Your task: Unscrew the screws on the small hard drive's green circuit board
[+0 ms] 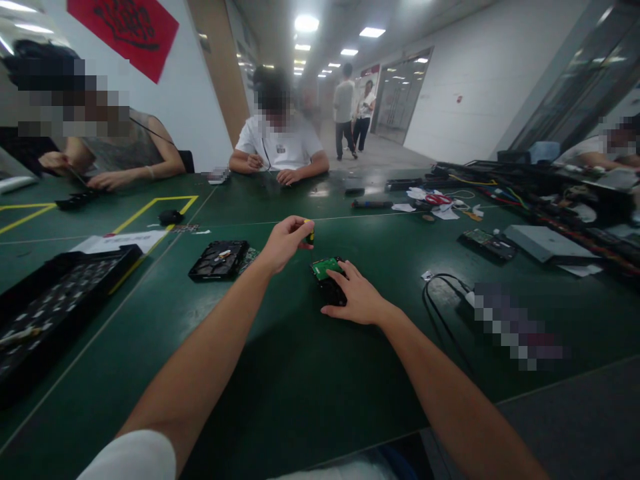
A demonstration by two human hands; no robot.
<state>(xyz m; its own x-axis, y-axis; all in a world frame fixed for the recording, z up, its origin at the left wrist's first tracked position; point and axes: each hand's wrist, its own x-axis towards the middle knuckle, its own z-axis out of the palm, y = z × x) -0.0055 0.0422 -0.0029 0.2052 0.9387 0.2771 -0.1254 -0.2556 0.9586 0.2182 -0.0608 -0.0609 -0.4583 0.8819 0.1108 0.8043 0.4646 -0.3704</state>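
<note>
My left hand [286, 243] is closed around a screwdriver [311, 233] with a yellow and black handle. Its thin shaft points down at the far edge of a hard drive [325, 268]; whether the tip touches is too small to tell. The drive lies on the green table with its green circuit board facing up. Over its near right part is my right hand [361, 295], fingers spread across the top and sides, gripping it in place. Left of my left hand lies another black drive [219, 260] with small pieces on it, beside a loose circuit board [249, 259].
A black tray [115, 263] holding small parts stands at the left. A cable [427, 300] and a blurred-out object [515, 327] lie right. Farther right are another drive [486, 245], a grey metal box [547, 244] and tangled wires. Other people sit around the table.
</note>
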